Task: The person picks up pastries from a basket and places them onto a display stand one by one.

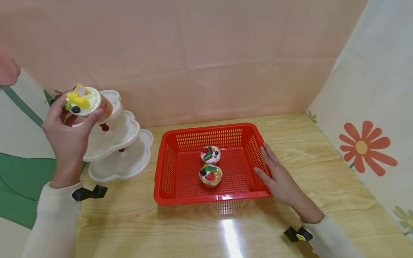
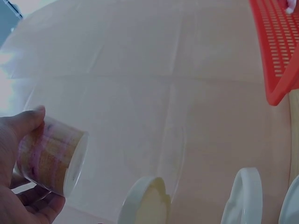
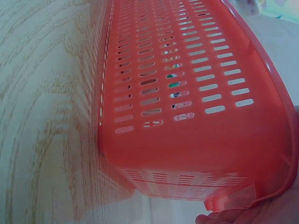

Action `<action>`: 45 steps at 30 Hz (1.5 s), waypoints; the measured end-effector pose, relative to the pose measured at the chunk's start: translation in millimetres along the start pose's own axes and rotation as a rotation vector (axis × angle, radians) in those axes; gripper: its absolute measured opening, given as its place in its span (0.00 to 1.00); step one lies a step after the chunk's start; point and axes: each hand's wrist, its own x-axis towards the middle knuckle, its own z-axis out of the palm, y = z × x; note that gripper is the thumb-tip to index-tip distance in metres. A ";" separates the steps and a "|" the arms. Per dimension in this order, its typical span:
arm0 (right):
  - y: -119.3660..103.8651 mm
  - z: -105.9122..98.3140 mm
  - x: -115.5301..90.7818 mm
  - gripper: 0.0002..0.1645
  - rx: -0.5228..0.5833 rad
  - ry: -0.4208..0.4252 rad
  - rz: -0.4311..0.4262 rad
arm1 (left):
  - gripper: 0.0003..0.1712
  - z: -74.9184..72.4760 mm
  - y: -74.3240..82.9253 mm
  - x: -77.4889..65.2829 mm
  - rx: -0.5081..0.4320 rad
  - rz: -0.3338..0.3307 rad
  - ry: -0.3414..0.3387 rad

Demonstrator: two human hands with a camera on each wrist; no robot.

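Note:
My left hand [image 1: 69,130] grips a clear cup of layered cake [image 1: 85,100], thumb on one side and fingers on the other. The cup is tilted, its cream, yellow fruit and dark berry topping facing the head camera. In the left wrist view the brown and pink layers of the cake cup [image 2: 49,156] show through its wall. Behind and below this hand stands a white tiered stand [image 1: 119,161] with scalloped trays. My right hand [image 1: 284,182] holds the right side of a red plastic basket [image 1: 206,199], thumb over the rim and fingers along the outside.
Two fruit-topped cupcakes lie in the basket, a pink-creamed cupcake [image 1: 211,154] behind a cupcake with strawberry [image 1: 210,176]. The wooden table [image 1: 180,229] meets a pink backdrop [image 1: 226,89] at the back. A flower-print sheet [image 1: 371,107] borders the right side.

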 end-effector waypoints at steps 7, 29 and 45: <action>0.1 0.5 -0.5 0.46 0.006 -0.002 0.008 | 0.33 1.8 -8.8 8.5 0.015 -0.055 0.007; 0.3 0.4 -0.4 0.45 0.013 0.003 0.005 | 0.39 11.5 -42.7 35.5 0.074 -0.221 -0.107; -1.0 0.1 -0.3 0.46 0.012 -0.008 0.022 | 0.41 13.9 -44.5 40.8 0.165 -0.284 -0.163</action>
